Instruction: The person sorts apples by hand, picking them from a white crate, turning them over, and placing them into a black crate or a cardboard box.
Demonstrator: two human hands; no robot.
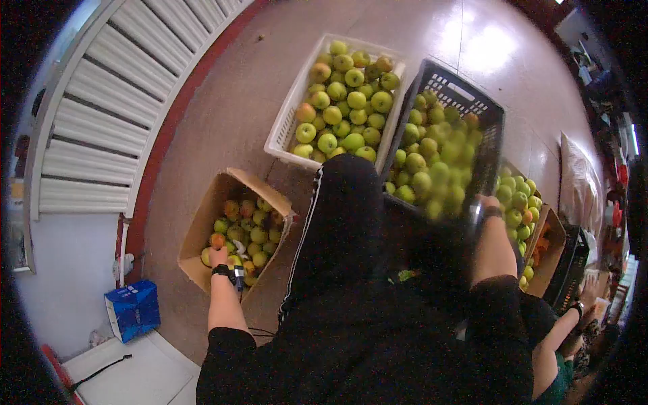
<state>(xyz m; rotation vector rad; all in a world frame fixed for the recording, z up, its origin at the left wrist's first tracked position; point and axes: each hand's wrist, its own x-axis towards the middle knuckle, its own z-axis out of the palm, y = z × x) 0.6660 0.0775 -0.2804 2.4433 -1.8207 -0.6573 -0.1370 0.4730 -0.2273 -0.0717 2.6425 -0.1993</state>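
Note:
My left hand (pixel 218 257) reaches into a cardboard box (pixel 196 223) of green and reddish apples; its fingers are closed on an orange-red apple (pixel 217 240). In front of me a black plastic crate (pixel 496 121) holds green apples (pixel 422 181), those on the right smeared by motion blur. At its near right corner, my right hand (pixel 489 202) is closed around a black rim. Dark surfaces below that hand blend together, so the crate's near side is hard to make out. A small green leaf (pixel 408 275) shows against the dark.
A white crate (pixel 287 128) full of apples touches the black crate's left side. To the right are more apples (pixel 520 202), a cardboard box (pixel 550 250), another black crate (pixel 574 263) and another person's arm (pixel 557 331). A radiator (pixel 101 115) and a blue box (pixel 133 310) are at left.

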